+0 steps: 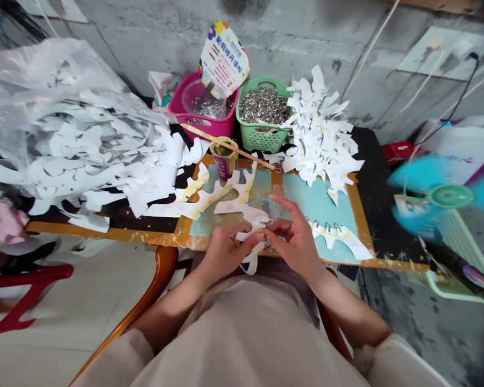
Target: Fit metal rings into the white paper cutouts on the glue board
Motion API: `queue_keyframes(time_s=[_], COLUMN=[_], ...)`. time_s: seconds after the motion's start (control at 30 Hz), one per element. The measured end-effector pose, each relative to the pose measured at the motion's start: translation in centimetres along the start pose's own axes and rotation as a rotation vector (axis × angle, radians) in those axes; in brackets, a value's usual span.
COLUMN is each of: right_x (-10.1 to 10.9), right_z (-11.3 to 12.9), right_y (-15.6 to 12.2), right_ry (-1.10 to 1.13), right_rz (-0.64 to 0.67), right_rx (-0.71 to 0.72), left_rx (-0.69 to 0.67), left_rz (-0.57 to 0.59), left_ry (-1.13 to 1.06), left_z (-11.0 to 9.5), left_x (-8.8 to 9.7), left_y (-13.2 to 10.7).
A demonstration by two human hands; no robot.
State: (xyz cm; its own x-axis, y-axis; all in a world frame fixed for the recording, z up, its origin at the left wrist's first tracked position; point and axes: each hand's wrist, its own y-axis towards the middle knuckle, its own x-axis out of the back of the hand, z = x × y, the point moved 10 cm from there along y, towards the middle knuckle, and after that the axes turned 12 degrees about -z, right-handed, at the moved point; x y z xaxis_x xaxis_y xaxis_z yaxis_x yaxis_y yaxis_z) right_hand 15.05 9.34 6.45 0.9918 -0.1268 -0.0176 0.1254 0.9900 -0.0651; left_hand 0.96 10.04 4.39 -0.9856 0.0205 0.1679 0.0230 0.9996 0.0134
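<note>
- Gripping firmly with both hands: the left hand and right hand pinch a white paper cutout between them, low and centre in the frame, with a small metal ring at the right fingertips.
- Just right of the hands, a second cutout with several rings along its edge lies on a teal board.
- More cutouts lie left of the hands, on the same board and the orange-edged desk.
- Upper centre, a green basket is full of metal rings, beside a pink basket holding a clear bowl.
- A heap of ringed cutouts sits at the green basket's right.
- A small cup with a stick across it stands near the board's top edge.
- Upper left, paper scraps spill over a plastic bag.
- Far right, a blue fan is blurred.
</note>
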Motion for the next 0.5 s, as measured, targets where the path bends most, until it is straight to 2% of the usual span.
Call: queue_keyframes(time_s=[0.13,0.33,0.4,0.5], right_x=[-0.2,-0.2,-0.4,-0.7], right_z=[-0.4,-2.4,-2.4,-1.5], right_y=[0.4,1.2,1.1,0.8], right_ry=[0.067,0.228,0.175,-0.052], right_rz=[0.04,0.141,0.19,0.24], right_rx=[-0.061,-0.179,-0.158,-0.028], left_rx=[0.02,0.121,0.141,0.162], left_rz=[0.074,0.059,0.033,0.0], left_ry=[-0.118,-0.261,-0.275,-0.297], left_z=[-0.3,0.4,0.7,1.2], left_x=[-0.8,-1.3,-1.3,-1.2], left_y=[0.1,-0.1,-0.1,-0.2])
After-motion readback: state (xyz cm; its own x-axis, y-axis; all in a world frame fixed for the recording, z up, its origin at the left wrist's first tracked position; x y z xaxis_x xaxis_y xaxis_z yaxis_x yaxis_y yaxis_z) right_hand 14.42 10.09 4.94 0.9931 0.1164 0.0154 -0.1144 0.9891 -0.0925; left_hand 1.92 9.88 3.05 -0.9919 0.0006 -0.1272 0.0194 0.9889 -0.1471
